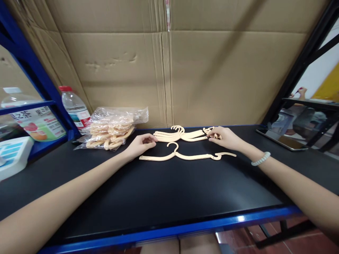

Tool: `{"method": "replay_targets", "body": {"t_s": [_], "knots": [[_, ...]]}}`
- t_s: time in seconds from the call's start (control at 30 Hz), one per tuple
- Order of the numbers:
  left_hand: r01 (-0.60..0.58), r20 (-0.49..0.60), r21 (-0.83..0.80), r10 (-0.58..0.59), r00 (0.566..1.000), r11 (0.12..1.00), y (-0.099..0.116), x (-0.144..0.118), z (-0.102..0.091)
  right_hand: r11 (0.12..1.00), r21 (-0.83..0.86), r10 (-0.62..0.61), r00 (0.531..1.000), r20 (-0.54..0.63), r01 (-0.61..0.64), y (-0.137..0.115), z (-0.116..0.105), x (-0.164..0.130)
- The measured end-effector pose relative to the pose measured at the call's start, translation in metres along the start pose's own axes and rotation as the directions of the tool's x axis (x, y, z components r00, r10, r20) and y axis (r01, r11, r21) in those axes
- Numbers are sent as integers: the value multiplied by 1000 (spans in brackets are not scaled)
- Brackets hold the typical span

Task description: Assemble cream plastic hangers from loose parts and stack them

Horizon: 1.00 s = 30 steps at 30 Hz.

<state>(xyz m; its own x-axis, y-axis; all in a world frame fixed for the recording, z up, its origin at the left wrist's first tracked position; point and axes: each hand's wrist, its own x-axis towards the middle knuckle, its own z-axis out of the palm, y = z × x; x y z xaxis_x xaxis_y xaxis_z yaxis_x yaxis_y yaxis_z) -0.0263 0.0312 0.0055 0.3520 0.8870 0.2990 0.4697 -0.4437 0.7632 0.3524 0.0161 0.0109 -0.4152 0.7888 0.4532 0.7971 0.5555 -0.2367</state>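
Note:
Several cream plastic clothes hangers (168, 137) lie together in a flat stack, their hooks bunched at the middle and facing the back wall. My left hand (139, 145) is at the stack's left end, thumb and fingers curled around the hanger tips. At the right end, my right hand (225, 137) has its fingers closed about the small hooked end pieces, which it partly hides. Closer to me lies a single cream hanger (192, 157) with its hook upward and a wavy arm stretching out at the right.
Clear plastic bags of cream hangers (113, 132) are piled at left. Behind them stands a red-capped bottle (75, 106). A white-and-blue tray (13, 155) sits far left, a phone-like flat device (282, 139) far right. Cardboard (225, 70) walls the back; a blue edge (185, 227) borders the black table.

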Motion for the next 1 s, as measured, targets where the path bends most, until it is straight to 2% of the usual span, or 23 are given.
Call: {"method": "replay_targets", "body": {"t_s": [0.13, 0.27, 0.4, 0.6, 0.87, 1.0], "knots": [[-24, -111, 169, 43, 993, 985, -3, 0, -1, 992, -86, -93, 995, -27, 91, 7, 15, 1], [11, -186, 260, 39, 982, 966, -6, -1, -2, 983, -149, -112, 993, -24, 107, 11, 23, 1], [22, -170, 304, 31, 985, 952, -8, 0, -1, 972, -222, -79, 997, -12, 74, 8, 24, 2], [23, -147, 328, 27, 989, 945, -9, 1, -1, 973, -232, -21, 999, -36, 12, 4, 22, 2], [42, -138, 339, 6, 990, 940, -7, 0, -1, 980, -192, -67, 997, -43, 58, 1, 24, 4], [46, -136, 340, 1, 991, 939, -5, 1, -1, 986, -162, -48, 997, -61, 37, -3, 24, 4]]}}
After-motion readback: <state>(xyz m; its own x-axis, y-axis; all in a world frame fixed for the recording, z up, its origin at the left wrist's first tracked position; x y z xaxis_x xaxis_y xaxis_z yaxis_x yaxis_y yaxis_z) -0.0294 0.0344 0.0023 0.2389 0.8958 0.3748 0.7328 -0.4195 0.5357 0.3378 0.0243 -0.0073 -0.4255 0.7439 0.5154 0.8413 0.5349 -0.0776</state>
